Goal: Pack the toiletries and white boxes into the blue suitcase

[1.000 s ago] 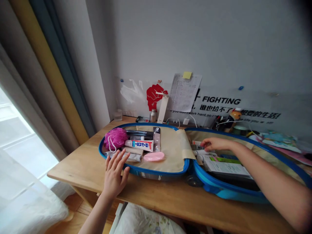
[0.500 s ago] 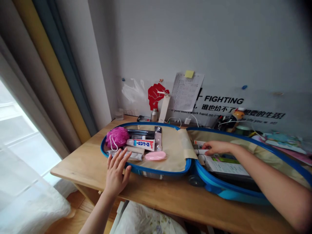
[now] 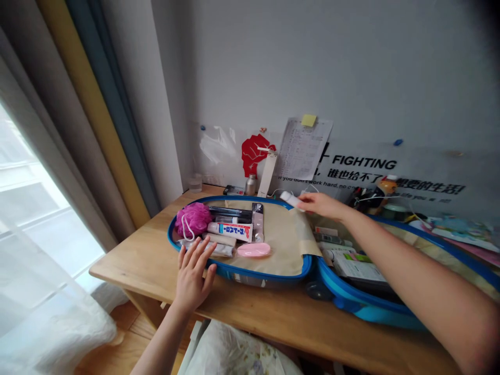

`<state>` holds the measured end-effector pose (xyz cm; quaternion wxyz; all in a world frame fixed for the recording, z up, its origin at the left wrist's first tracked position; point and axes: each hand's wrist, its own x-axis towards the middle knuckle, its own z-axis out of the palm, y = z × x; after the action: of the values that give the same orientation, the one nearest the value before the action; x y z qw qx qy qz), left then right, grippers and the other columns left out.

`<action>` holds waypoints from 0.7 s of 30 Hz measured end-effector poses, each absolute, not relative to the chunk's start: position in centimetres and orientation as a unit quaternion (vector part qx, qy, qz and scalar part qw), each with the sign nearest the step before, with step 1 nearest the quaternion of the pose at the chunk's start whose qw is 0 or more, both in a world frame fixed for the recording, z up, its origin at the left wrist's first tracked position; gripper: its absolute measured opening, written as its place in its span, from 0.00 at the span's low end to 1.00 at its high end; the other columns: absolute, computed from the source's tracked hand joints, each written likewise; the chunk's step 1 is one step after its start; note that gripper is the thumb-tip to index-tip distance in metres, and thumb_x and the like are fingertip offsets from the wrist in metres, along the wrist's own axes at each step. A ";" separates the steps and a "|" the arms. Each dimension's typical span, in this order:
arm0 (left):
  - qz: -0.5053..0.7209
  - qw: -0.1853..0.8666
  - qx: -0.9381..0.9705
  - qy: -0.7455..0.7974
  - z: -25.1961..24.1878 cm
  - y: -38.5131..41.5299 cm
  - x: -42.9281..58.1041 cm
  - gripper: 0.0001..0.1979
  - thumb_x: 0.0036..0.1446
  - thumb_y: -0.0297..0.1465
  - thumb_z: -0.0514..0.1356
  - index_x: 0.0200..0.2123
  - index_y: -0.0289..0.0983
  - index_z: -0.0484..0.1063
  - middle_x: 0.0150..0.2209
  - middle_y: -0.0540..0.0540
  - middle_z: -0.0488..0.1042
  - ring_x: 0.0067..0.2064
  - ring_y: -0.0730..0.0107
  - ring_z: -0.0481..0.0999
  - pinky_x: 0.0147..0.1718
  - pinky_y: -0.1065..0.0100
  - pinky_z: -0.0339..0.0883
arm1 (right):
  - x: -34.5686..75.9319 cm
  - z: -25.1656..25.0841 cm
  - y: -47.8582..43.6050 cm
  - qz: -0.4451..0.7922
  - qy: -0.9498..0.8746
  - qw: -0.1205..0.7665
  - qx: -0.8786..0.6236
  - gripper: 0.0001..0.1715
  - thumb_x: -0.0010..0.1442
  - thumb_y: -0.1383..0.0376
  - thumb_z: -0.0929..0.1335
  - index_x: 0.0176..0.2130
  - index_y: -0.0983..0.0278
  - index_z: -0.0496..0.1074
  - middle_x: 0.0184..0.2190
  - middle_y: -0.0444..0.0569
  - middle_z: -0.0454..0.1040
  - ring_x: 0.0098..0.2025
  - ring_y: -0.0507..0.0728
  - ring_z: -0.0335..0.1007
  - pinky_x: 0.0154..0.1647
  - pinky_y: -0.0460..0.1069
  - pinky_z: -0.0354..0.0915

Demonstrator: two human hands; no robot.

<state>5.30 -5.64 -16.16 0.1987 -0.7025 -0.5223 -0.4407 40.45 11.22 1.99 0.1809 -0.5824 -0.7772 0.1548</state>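
Note:
A blue suitcase (image 3: 273, 274) lies open on a wooden desk (image 3: 136, 250). Its left half holds a pink bath pouf (image 3: 194, 219), a toothpaste tube (image 3: 230, 230), a pink oval case (image 3: 253, 250) and several slim packages. My left hand (image 3: 193, 273) rests flat with fingers spread on the front left rim of that half. My right hand (image 3: 322, 204) is raised above the hinge between the halves, fingers closed on a small white tube (image 3: 291, 199). The right half contains flat boxes (image 3: 359, 268) and small tubes.
The desk stands against a white wall with a paper sheet (image 3: 302, 148), a red fist sticker (image 3: 253, 153) and a "FIGHTING" banner (image 3: 363, 164). Bottles and cables crowd the back edge. Curtains (image 3: 78, 130) and a window are on the left. A patterned cloth (image 3: 230, 354) lies below the desk's front.
My right hand has lifted out of the right half with a small white tube and moved left and back over the hinge. The left hand stays on the rim. The view shifted slightly.

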 end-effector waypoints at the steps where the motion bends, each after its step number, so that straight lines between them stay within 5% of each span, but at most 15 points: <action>1: -0.442 0.201 -0.703 -0.520 -16.1 -5.6 5.3 0.24 0.68 0.33 0.52 0.66 0.44 0.65 0.63 0.43 0.71 0.68 0.58 0.63 0.70 0.55 0.41 | 38.0 1.7 11.6 0.157 -0.786 0.164 -0.575 0.17 0.61 0.60 0.68 0.47 0.62 0.78 0.39 0.47 0.82 0.36 0.51 0.76 0.37 0.45 0.69; 7: -0.429 0.199 -0.703 -0.531 -16.1 -5.7 5.4 0.24 0.67 0.33 0.52 0.66 0.44 0.65 0.64 0.43 0.70 0.68 0.57 0.64 0.70 0.53 0.42 | 25.4 -0.9 13.0 0.122 -0.831 0.071 -0.538 0.18 0.64 0.57 0.70 0.49 0.65 0.75 0.49 0.50 0.77 0.49 0.56 0.74 0.52 0.56 0.71; 21: -0.409 0.202 -0.691 -0.561 -16.3 -5.8 4.2 0.26 0.67 0.37 0.54 0.67 0.44 0.63 0.66 0.42 0.67 0.70 0.53 0.60 0.70 0.51 0.43 | 20.0 -3.6 13.0 0.066 -0.857 -0.010 -0.511 0.20 0.67 0.55 0.68 0.54 0.64 0.71 0.53 0.52 0.73 0.52 0.58 0.72 0.53 0.58 0.72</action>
<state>4.18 -5.75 -16.35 0.2019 -0.6909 -0.5606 -0.4094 20.03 13.04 -3.61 -0.0099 -0.5108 -0.8571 0.0657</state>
